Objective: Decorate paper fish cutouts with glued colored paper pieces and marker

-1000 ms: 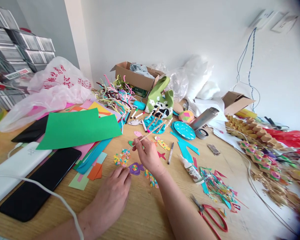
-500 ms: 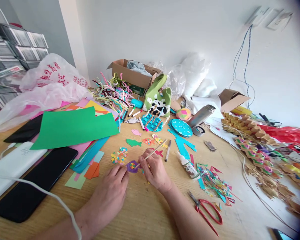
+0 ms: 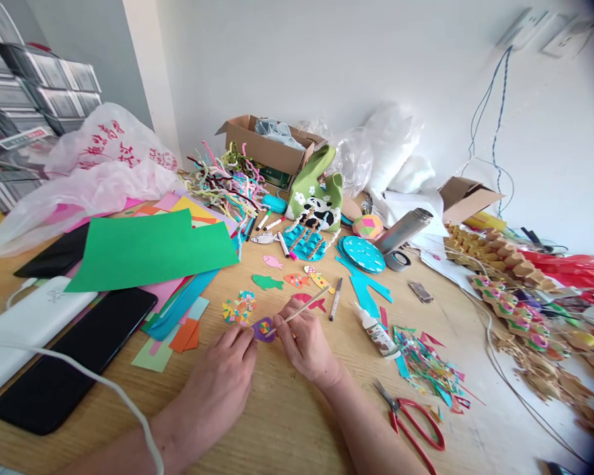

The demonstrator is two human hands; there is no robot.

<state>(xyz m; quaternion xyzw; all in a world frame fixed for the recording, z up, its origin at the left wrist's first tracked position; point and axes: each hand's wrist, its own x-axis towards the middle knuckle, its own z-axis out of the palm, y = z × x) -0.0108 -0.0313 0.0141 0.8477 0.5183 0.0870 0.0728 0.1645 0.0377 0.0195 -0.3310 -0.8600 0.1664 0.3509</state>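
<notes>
Between my hands lies a small purple paper fish (image 3: 260, 334) with a patch of coloured pieces on its body. My left hand (image 3: 226, 365) has its fingertips closed on the fish's left end against the table. In my right hand (image 3: 304, 343) is a thin wooden stick (image 3: 304, 305), pinched like a pencil, its lower tip at the fish's right side. Just behind is a pile of small coloured paper bits (image 3: 239, 307). Further back lie a green paper fish (image 3: 267, 282), an orange spotted fish (image 3: 296, 280) and a red fish (image 3: 311, 301), the last partly hidden by my right hand.
A white glue bottle (image 3: 377, 335) lies right of my right hand, beside paper scraps (image 3: 428, 363) and red-handled scissors (image 3: 410, 415). On the left are green paper sheets (image 3: 153, 251), a black phone (image 3: 74, 363) and a white cable (image 3: 99, 379). A metal flask (image 3: 406, 229) lies behind.
The stick's tip has shifted slightly down along the fish's right side. Both hands hold nearly the same pose, and the whole view has moved a little.
</notes>
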